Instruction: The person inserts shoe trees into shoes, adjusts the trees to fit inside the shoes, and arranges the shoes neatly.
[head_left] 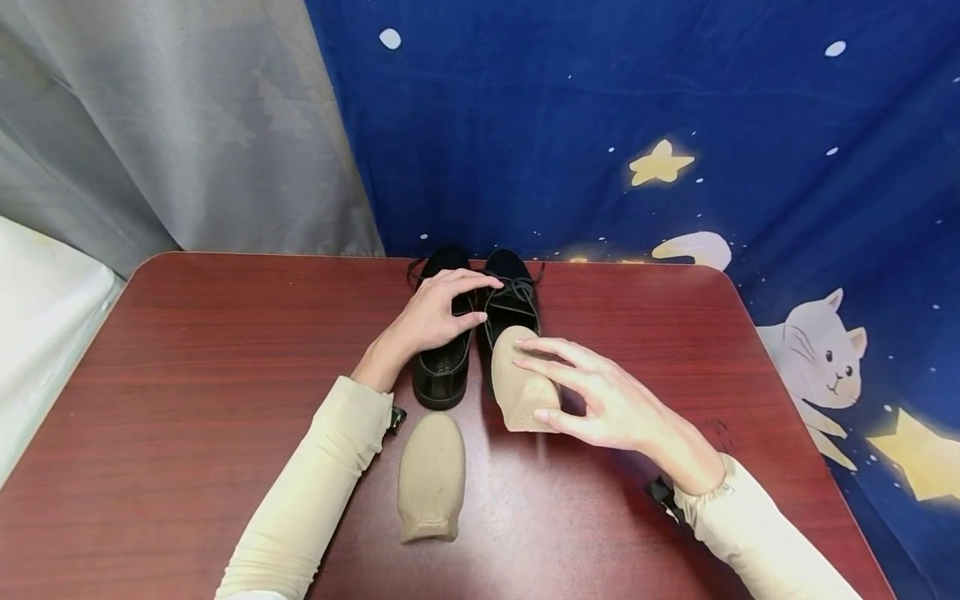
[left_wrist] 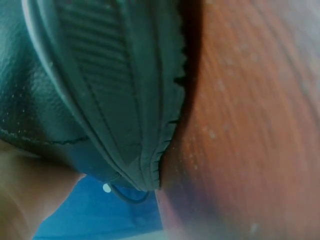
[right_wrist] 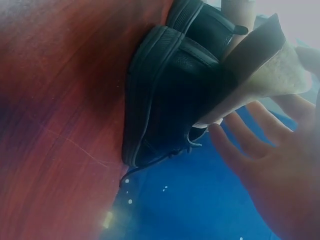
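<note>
Two black lace-up shoes stand side by side at the table's far edge, toes pointing away. My right hand (head_left: 611, 400) holds a beige moulded shoe insert (head_left: 513, 375) between thumb and fingers. Its rounded end is at the opening of the right shoe (head_left: 512, 310), and its broad end tilts up toward me. Over the left shoe (head_left: 441, 371) reaches my left hand (head_left: 442, 312), its fingers extended to the right shoe's laces and its thumb near that shoe's opening; firm contact is unclear. A second beige insert (head_left: 432, 475) lies on the table behind the left shoe's heel.
The reddish-brown wooden table (head_left: 225, 400) extends to both sides of the shoes. A blue curtain (head_left: 525, 125) with stars and a cat hangs right behind the far edge, beside a grey curtain (head_left: 187, 125). Something white (head_left: 45, 333) stands at the left.
</note>
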